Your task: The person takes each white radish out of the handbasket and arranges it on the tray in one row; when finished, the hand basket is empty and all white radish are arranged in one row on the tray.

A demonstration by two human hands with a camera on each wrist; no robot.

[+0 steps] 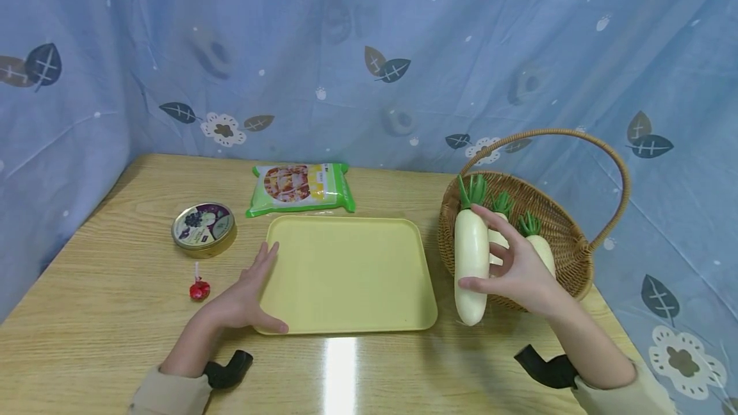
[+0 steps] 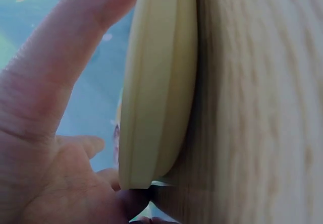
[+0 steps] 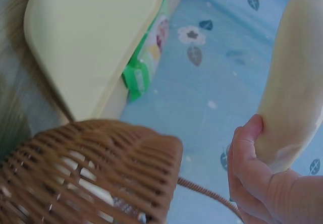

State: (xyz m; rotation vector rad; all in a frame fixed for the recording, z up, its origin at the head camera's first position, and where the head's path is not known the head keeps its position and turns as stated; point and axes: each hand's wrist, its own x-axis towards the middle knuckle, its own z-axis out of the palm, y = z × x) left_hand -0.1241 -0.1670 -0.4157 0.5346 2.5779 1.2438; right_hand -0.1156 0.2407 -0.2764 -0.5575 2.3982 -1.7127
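Observation:
A white radish (image 1: 471,268) with a green leafy top is held in my right hand (image 1: 521,271), thumb on one side and fingers on the other. It hangs beside the front left of the wicker basket (image 1: 567,268); in the right wrist view the radish (image 3: 295,77) is clear of the basket's rim. At least two more white radishes (image 1: 541,252) lie inside the basket, partly hidden by my hand. My left hand (image 1: 245,296) touches the left edge of a pale yellow tray (image 1: 348,274), its fingers spread and mostly straight.
Behind the tray lies a green food packet (image 1: 302,187). A round tin (image 1: 204,229) sits to the left, with a small red object with a pale stick (image 1: 199,289) in front of it. The basket's tall handle (image 1: 625,184) arches up at the right, near the blue curtain (image 1: 346,50).

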